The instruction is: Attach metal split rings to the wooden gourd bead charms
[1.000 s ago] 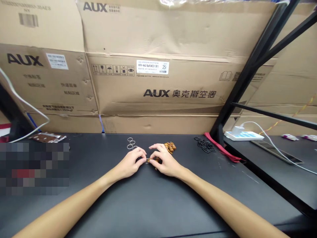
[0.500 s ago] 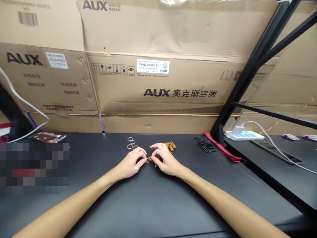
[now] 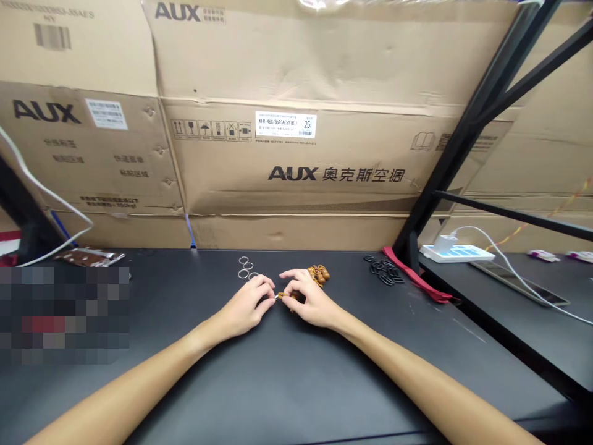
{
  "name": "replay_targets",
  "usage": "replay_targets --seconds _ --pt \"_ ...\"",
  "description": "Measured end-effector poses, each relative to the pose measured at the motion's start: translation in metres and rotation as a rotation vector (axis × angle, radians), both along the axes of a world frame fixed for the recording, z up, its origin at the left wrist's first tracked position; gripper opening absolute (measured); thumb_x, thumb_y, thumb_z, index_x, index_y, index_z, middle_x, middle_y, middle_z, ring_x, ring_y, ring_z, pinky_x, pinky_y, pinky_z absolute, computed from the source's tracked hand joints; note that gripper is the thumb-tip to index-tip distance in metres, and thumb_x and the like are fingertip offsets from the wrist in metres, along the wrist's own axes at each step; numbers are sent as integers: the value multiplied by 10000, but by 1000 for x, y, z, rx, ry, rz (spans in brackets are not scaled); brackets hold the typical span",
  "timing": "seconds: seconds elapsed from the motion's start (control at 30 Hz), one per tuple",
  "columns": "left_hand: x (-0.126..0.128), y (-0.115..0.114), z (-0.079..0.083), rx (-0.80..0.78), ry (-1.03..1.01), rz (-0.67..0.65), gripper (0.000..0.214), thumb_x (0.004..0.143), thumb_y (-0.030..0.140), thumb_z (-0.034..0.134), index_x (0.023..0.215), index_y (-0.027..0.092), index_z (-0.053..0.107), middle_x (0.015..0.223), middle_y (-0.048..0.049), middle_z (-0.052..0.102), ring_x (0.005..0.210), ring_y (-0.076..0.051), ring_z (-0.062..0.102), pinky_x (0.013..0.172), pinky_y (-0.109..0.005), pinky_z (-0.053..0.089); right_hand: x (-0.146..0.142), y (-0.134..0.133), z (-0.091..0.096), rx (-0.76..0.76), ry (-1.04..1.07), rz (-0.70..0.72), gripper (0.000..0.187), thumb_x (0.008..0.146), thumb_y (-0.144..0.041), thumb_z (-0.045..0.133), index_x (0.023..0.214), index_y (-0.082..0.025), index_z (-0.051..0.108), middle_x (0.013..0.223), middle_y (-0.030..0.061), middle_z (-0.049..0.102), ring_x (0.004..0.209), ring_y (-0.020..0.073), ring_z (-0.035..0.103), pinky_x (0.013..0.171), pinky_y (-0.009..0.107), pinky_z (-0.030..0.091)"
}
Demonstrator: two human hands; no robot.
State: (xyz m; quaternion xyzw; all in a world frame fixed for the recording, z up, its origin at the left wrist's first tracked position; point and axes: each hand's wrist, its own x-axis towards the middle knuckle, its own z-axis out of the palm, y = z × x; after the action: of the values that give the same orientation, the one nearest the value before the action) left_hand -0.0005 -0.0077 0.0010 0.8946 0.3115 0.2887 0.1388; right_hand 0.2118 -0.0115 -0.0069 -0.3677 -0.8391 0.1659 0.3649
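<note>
My left hand [image 3: 248, 304] is closed, thumb and forefinger pinching a small metal ring [image 3: 277, 297], most of it hidden by the fingers. Facing it, my right hand [image 3: 311, 301] pinches the looped cord of a brown beaded pendant [image 3: 281, 295]; the pendant's body is largely behind the fingers. Ring and cord meet in the narrow gap between my fingertips, but whether they are linked is too small to tell. Behind my right hand lies a pile of brown gourd-shaped pendants [image 3: 320, 274]. Several loose metal key rings [image 3: 244, 273] rest just beyond my left hand.
Black oval links [image 3: 385, 272] lie in a heap to the right, beside a red strap [image 3: 417, 281] and a black metal frame [image 3: 407, 247]. Large cardboard boxes [image 3: 296, 80] stand along the back. A brown packet [image 3: 90, 256] is at the left, near a white cable [image 3: 50, 191].
Both hands have stayed nearly in place. The ring at the left fingertips has turned and shows less, and the pendant has shifted slightly under my right fingers.
</note>
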Motion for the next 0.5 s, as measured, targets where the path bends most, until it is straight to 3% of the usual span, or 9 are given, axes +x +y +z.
replay_targets --seconds 0.3,0.5 --pt "0 -2 1 34 65 -5 153 934 199 430 879 201 573 1060 -48 536 970 -182 523 909 -331 441 2 4 4 -177 81 -53 167 818 -188 557 658 -192 604 1217 72 564 1201 232 461 1008 437 346" --pt "1 -1 2 9 39 -13 177 942 200 414 878 200 579 1054 -47 541 944 -171 533 884 -313 445 4 8 -2 -90 24 -88 154 785 -136 524 648 -189 569 1175 84 569 1152 233 479 991 455 359"
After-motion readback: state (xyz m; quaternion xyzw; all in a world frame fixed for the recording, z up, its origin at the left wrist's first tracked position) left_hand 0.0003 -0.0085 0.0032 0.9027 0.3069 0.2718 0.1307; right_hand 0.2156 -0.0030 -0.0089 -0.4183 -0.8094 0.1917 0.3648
